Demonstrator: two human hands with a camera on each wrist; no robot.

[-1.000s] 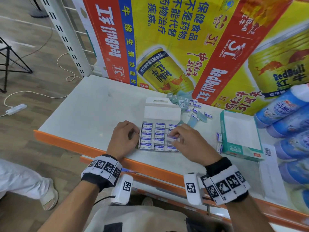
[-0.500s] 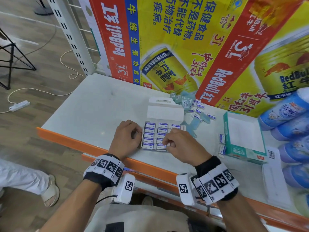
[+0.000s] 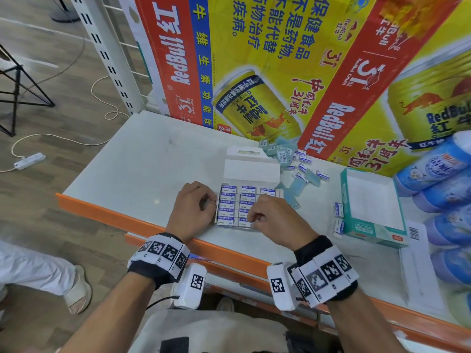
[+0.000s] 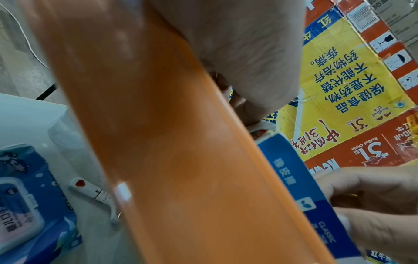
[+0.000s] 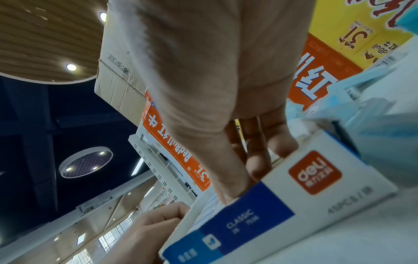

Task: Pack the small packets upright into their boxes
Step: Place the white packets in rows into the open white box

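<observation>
Now, your hands and the work, line by line:
Left hand: your left hand [image 3: 192, 207] sits against the left wall of the eraser box [image 3: 230, 222], fingers curled in; whether they grip the wall or just lean on it cannot be told.
Right hand: your right hand [image 3: 274, 220] is over the near right corner of the box, fingertips [image 5: 257, 167] bent down into it among the packets; a held packet cannot be made out.
Box: it lies open on the white shelf [image 3: 142, 169] close to the orange front edge [image 3: 107, 215], lid flap [image 3: 251, 170] folded back.
Packed packets [image 3: 229, 202]: they stand in tight rows, blue ERASER labels up.
Loose packets [image 3: 300, 164]: scattered behind and right of the box.
Teal box [image 3: 369, 230]: open, further right, with two packets [image 3: 338, 217] against its left side.
Behind: a Red Bull carton [image 3: 254, 59].
</observation>
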